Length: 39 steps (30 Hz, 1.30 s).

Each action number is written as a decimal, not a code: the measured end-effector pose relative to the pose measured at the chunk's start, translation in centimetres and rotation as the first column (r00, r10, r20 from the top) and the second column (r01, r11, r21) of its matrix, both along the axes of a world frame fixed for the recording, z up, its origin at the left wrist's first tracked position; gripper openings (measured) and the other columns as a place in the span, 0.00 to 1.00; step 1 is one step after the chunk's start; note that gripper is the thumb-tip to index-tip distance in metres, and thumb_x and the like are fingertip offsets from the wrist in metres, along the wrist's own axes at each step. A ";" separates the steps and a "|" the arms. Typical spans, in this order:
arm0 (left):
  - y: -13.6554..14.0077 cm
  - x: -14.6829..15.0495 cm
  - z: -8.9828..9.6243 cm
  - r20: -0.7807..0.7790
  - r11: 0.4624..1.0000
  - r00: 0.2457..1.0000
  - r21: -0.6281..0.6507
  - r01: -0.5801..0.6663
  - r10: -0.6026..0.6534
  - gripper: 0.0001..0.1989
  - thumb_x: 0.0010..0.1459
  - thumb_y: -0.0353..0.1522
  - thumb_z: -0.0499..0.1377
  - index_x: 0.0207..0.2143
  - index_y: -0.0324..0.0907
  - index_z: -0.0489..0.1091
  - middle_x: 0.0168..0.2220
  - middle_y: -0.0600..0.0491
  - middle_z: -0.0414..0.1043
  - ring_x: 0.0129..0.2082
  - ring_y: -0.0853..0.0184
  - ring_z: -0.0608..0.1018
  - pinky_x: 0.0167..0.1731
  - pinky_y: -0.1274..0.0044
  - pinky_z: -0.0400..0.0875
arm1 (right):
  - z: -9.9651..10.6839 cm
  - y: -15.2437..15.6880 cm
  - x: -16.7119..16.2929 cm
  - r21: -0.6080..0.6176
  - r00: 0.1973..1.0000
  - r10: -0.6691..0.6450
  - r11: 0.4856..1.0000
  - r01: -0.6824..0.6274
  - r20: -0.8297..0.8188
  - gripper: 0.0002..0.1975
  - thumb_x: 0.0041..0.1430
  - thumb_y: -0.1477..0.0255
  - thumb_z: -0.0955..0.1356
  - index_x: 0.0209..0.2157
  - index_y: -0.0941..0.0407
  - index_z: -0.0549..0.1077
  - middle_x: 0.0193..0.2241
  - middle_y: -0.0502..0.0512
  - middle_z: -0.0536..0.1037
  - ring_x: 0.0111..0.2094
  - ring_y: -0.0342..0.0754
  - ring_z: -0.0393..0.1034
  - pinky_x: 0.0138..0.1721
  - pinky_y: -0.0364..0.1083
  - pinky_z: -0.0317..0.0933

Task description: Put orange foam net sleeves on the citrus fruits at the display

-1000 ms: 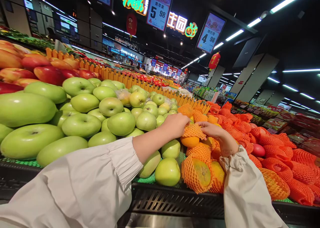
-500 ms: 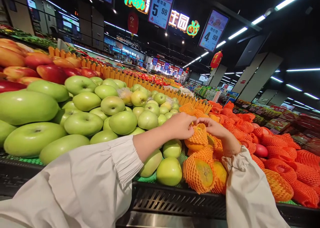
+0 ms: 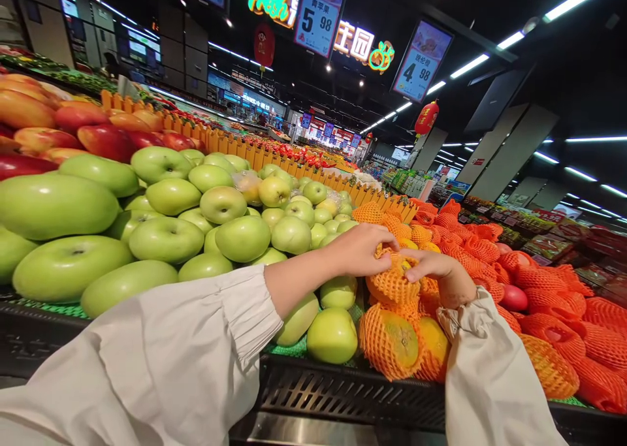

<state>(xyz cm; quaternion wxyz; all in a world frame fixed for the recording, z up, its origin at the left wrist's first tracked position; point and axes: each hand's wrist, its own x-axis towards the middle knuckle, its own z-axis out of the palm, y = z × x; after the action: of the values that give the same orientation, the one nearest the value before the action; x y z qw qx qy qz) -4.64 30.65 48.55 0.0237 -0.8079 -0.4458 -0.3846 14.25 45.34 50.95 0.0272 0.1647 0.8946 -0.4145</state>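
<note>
An orange in an orange foam net sleeve (image 3: pixel 393 288) sits on top of the front pile. My left hand (image 3: pixel 365 249) is closed at the upper left of this sleeve, its fingers curled on the net's rim. From the other side my right hand (image 3: pixel 434 268) grips the sleeve, thumb against the net and fingers near the top opening. The orange's lower part shows through the mesh, while its top is mostly behind my fingers. Just below lies another netted orange (image 3: pixel 401 338), its bare end facing me. Green apples (image 3: pixel 332 335) lie close to my left forearm.
Red-netted fruit (image 3: pixel 548 289) fills the right side, and red apples (image 3: pixel 110 142) lie at far left. A low orange picket divider (image 3: pixel 240 151) runs behind the piles. The black slotted shelf edge (image 3: pixel 337 387) is in front. Price signs (image 3: pixel 321 15) hang overhead.
My hands have come down a little and spread slightly apart. My right thumb now presses the side of the sleeve, and the net sits lower around the upper orange.
</note>
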 end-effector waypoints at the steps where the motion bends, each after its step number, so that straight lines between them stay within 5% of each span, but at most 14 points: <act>1: 0.1 0.0 -0.1 0.004 1.000 1.000 0.009 0.003 -0.003 0.13 0.56 0.24 0.57 0.44 0.35 0.77 0.42 0.48 0.78 0.34 0.67 0.76 0.39 0.75 0.69 | 0.1 -0.1 -0.1 -0.021 0.998 0.045 0.999 -0.045 0.042 0.23 0.40 0.56 0.78 0.36 0.57 0.79 0.38 0.56 0.79 0.39 0.52 0.74 0.44 0.48 0.69; 6: 0.7 0.0 -0.5 0.082 0.993 0.990 -0.031 -0.114 0.116 0.14 0.61 0.23 0.55 0.48 0.35 0.73 0.45 0.48 0.78 0.41 0.63 0.78 0.45 0.71 0.70 | 0.0 0.2 -0.1 -0.043 0.996 0.087 0.995 -0.087 0.008 0.31 0.37 0.61 0.79 0.45 0.57 0.78 0.45 0.58 0.78 0.47 0.55 0.73 0.50 0.50 0.68; 10: 0.7 0.1 -0.4 0.322 0.982 0.928 -0.085 -0.168 0.186 0.15 0.62 0.25 0.57 0.52 0.34 0.70 0.44 0.48 0.77 0.34 0.66 0.76 0.43 0.72 0.70 | -1.0 0.7 -0.3 -0.033 0.959 -0.148 0.989 0.144 -0.243 0.39 0.31 0.66 0.80 0.51 0.54 0.75 0.55 0.58 0.74 0.59 0.60 0.67 0.60 0.53 0.62; 13: 0.4 0.3 -0.1 0.478 0.978 0.853 -0.118 -0.173 0.208 0.18 0.64 0.31 0.60 0.54 0.34 0.67 0.49 0.46 0.74 0.31 0.70 0.72 0.43 0.71 0.70 | -2.0 0.5 -1.2 -0.279 0.845 -0.374 0.919 0.280 -0.382 0.37 0.35 0.59 0.76 0.51 0.52 0.73 0.53 0.58 0.77 0.58 0.62 0.68 0.55 0.56 0.67; 17: 0.3 0.3 0.0 0.578 0.986 0.802 -0.144 -0.084 0.152 0.21 0.63 0.30 0.61 0.57 0.35 0.63 0.56 0.44 0.69 0.30 0.73 0.72 0.42 0.72 0.71 | -2.6 0.1 -2.6 -0.507 0.716 -0.556 0.799 0.322 -0.422 0.34 0.39 0.52 0.71 0.48 0.53 0.70 0.46 0.61 0.80 0.53 0.65 0.72 0.44 0.57 0.73; 20: 0.7 0.4 0.1 0.653 0.992 0.753 -0.130 0.000 0.085 0.17 0.61 0.25 0.61 0.52 0.36 0.65 0.46 0.49 0.71 0.30 0.74 0.72 0.40 0.75 0.70 | -2.6 0.0 -3.0 -0.545 0.665 -0.609 0.764 0.345 -0.433 0.31 0.42 0.52 0.69 0.48 0.53 0.69 0.46 0.61 0.79 0.52 0.65 0.73 0.42 0.57 0.74; 23: 0.9 0.6 0.2 0.808 0.966 0.587 -0.189 0.176 0.052 0.24 0.60 0.22 0.62 0.57 0.37 0.59 0.35 0.57 0.67 0.27 0.76 0.71 0.33 0.79 0.68 | -2.7 0.3 -2.9 -0.539 0.665 -0.604 0.769 0.343 -0.438 0.33 0.46 0.50 0.68 0.51 0.52 0.68 0.49 0.62 0.79 0.53 0.64 0.73 0.42 0.57 0.74; 27: 0.7 0.8 0.6 0.893 0.934 0.443 -0.225 0.278 0.084 0.33 0.59 0.22 0.64 0.62 0.40 0.53 0.37 0.57 0.68 0.22 0.80 0.69 0.26 0.82 0.64 | -2.9 0.9 -2.8 -0.477 0.695 -0.546 0.818 0.322 -0.467 0.35 0.48 0.46 0.67 0.54 0.51 0.66 0.51 0.62 0.77 0.54 0.64 0.71 0.44 0.57 0.73; 33: 0.3 0.7 0.9 0.898 0.951 0.439 -0.171 0.259 0.042 0.29 0.56 0.18 0.64 0.58 0.37 0.61 0.39 0.54 0.68 0.27 0.80 0.72 0.33 0.82 0.68 | -2.9 0.3 -3.2 -0.372 0.763 -0.497 0.857 0.357 -0.413 0.43 0.42 0.43 0.70 0.56 0.52 0.65 0.49 0.62 0.78 0.52 0.64 0.72 0.45 0.57 0.70; 37: 0.2 0.8 0.7 0.847 0.885 0.531 -0.264 0.384 0.022 0.27 0.59 0.18 0.61 0.59 0.36 0.59 0.28 0.58 0.68 0.27 0.75 0.73 0.31 0.81 0.67 | -2.5 -0.2 -3.4 -0.380 0.732 -0.516 0.849 0.368 -0.445 0.43 0.38 0.44 0.71 0.54 0.53 0.65 0.48 0.62 0.78 0.51 0.63 0.72 0.45 0.55 0.69; 39: 0.4 0.6 0.5 0.807 0.919 0.589 -0.260 0.297 0.038 0.24 0.60 0.20 0.61 0.57 0.36 0.62 0.25 0.60 0.65 0.23 0.75 0.68 0.28 0.82 0.63 | -2.3 -0.4 -3.4 -0.413 0.683 -0.554 0.827 0.383 -0.476 0.41 0.39 0.46 0.70 0.52 0.54 0.65 0.49 0.62 0.77 0.51 0.63 0.72 0.43 0.54 0.70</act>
<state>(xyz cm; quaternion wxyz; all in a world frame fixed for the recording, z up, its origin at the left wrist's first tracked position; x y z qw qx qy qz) -4.06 31.08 49.04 -0.3586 -0.5695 -0.4109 -0.6149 10.81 44.98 48.69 -0.3299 0.2511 0.7180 -0.5590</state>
